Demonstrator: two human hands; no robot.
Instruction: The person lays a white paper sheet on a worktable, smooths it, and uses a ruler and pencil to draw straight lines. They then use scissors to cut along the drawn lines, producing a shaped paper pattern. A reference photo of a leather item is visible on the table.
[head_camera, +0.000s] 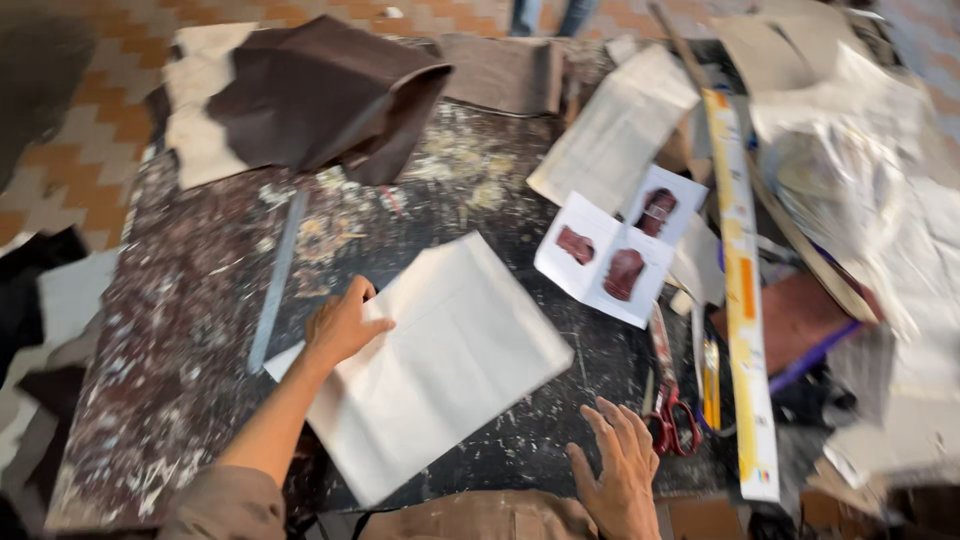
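Paint-spattered dark worktable (200, 330) is carrying a pale rectangular paper sheet (450, 360), the left hand (342, 325) pressing its left edge open-fingered, while the right hand (622, 470) is resting spread, empty, near the front edge.

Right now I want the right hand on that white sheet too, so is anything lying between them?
Nothing visible does. Only bare, paint-flecked table lies between the right hand and the white sheet, which the left hand presses.

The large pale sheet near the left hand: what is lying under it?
The pale sheet lies flat on the dark, paint-spattered table; the left hand presses its upper left edge. Only table surface shows around it. Whether anything thin lies beneath cannot be seen, because the sheet covers it.
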